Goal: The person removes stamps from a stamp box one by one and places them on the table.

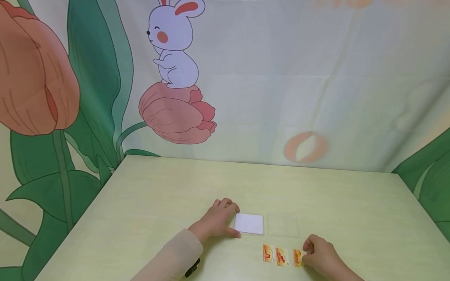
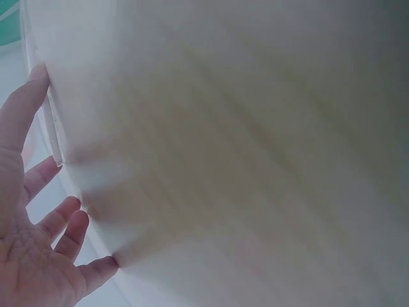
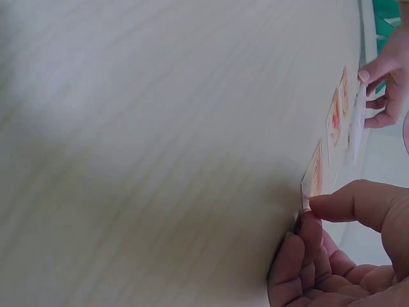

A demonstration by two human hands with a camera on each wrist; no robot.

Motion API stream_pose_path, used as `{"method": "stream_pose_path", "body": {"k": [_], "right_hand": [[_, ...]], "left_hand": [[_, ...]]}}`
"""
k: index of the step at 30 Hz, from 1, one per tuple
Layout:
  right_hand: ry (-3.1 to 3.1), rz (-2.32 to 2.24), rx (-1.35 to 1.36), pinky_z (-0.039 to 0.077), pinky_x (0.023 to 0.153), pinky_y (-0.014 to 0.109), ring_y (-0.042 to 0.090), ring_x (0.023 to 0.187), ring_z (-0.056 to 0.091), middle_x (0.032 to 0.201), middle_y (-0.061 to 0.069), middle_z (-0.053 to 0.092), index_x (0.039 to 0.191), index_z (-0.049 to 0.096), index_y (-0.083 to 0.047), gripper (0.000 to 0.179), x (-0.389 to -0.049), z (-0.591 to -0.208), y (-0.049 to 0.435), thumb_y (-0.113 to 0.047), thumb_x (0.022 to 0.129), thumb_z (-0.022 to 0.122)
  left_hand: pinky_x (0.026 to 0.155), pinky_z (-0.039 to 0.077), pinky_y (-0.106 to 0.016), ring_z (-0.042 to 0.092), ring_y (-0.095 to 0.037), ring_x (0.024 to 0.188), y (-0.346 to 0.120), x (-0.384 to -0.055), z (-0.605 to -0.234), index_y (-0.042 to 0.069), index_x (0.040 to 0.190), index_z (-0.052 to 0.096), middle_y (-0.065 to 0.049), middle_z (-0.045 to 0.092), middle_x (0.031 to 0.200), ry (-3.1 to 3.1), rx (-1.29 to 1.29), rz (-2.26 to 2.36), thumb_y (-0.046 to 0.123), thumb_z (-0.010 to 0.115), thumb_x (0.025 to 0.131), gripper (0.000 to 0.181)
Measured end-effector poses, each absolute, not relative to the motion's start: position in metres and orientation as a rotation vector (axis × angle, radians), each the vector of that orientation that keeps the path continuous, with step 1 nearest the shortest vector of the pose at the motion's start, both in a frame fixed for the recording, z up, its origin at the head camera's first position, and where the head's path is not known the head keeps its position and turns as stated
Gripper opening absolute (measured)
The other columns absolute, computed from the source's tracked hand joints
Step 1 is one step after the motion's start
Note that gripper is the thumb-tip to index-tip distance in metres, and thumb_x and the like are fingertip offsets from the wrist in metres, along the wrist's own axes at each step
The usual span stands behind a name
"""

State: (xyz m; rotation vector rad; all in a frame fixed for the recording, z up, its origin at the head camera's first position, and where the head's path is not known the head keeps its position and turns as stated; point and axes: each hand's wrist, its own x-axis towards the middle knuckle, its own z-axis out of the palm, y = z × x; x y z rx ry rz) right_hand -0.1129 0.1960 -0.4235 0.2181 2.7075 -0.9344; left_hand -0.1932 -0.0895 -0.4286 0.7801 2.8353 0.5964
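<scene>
My left hand point(image 1: 219, 220) steadies the left side of a flat white rectangular case point(image 1: 249, 224), thumb at its near corner and a finger at its far corner. In the left wrist view its other fingers point(image 2: 71, 231) spread onto the table. My right hand point(image 1: 322, 255) pinches the right edge of a small orange-and-yellow printed card point(image 1: 297, 258) between thumb and finger; the card lies on or just above the table. Two similar cards, one on the left point(image 1: 268, 253) and one in the middle point(image 1: 282, 256), lie flat beside it.
A clear, flat plastic piece point(image 1: 283, 225), hard to make out, lies right of the white case. The pale wood-grain table point(image 1: 158, 187) extends back to a printed cloth point(image 1: 253, 97) with a rabbit and tulips.
</scene>
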Motion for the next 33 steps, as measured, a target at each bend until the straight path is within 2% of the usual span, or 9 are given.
{"method": "stream_pose_path", "body": {"k": [13, 23, 26, 29, 33], "right_hand": [[2.719, -0.918, 0.190, 0.038, 0.058, 0.027, 0.016, 0.065, 0.046, 0.071, 0.005, 0.050, 0.085, 0.053, -0.002, 0.021, -0.115, -0.417, 0.203, -0.002, 0.068, 0.066], [2.771, -0.932, 0.033, 0.038, 0.056, 0.026, 0.014, 0.062, 0.045, 0.073, 0.004, 0.052, 0.097, 0.054, -0.001, 0.033, -0.124, -0.401, 0.200, -0.009, 0.071, 0.074], [2.810, -0.907, -0.039, 0.042, 0.059, 0.028, 0.015, 0.067, 0.049, 0.080, 0.005, 0.055, 0.101, 0.055, -0.001, 0.039, -0.127, -0.397, 0.198, -0.012, 0.070, 0.076], [2.857, -0.855, -0.138, 0.047, 0.068, 0.034, 0.018, 0.077, 0.054, 0.090, 0.008, 0.058, 0.107, 0.056, 0.000, 0.047, -0.132, -0.394, 0.197, -0.017, 0.069, 0.078], [2.920, -0.839, -0.275, 0.048, 0.078, 0.041, 0.026, 0.090, 0.056, 0.103, 0.013, 0.057, 0.113, 0.055, 0.002, 0.056, -0.137, -0.395, 0.196, -0.020, 0.067, 0.080]], "left_hand": [[0.094, 0.038, -0.044, 0.040, -0.029, 0.112, -0.093, -0.194, -0.432, 0.015, 0.115, 0.051, -0.009, 0.044, 0.127, 2.837, 0.774, 0.618, 0.044, 0.078, 0.067, 0.062], [0.094, 0.038, -0.043, 0.041, -0.027, 0.112, -0.094, -0.194, -0.433, 0.016, 0.115, 0.052, -0.008, 0.044, 0.127, 2.852, 0.775, 0.615, 0.045, 0.078, 0.066, 0.063], [0.094, 0.038, -0.043, 0.041, -0.027, 0.112, -0.093, -0.193, -0.432, 0.016, 0.116, 0.052, -0.007, 0.044, 0.127, 2.854, 0.785, 0.614, 0.046, 0.078, 0.067, 0.063], [0.095, 0.038, -0.044, 0.041, -0.028, 0.112, -0.093, -0.193, -0.432, 0.016, 0.116, 0.051, -0.008, 0.044, 0.127, 2.853, 0.787, 0.609, 0.046, 0.077, 0.067, 0.063], [0.095, 0.038, -0.044, 0.041, -0.028, 0.112, -0.093, -0.194, -0.432, 0.017, 0.116, 0.051, -0.008, 0.044, 0.128, 2.856, 0.780, 0.603, 0.046, 0.077, 0.067, 0.063]]}}
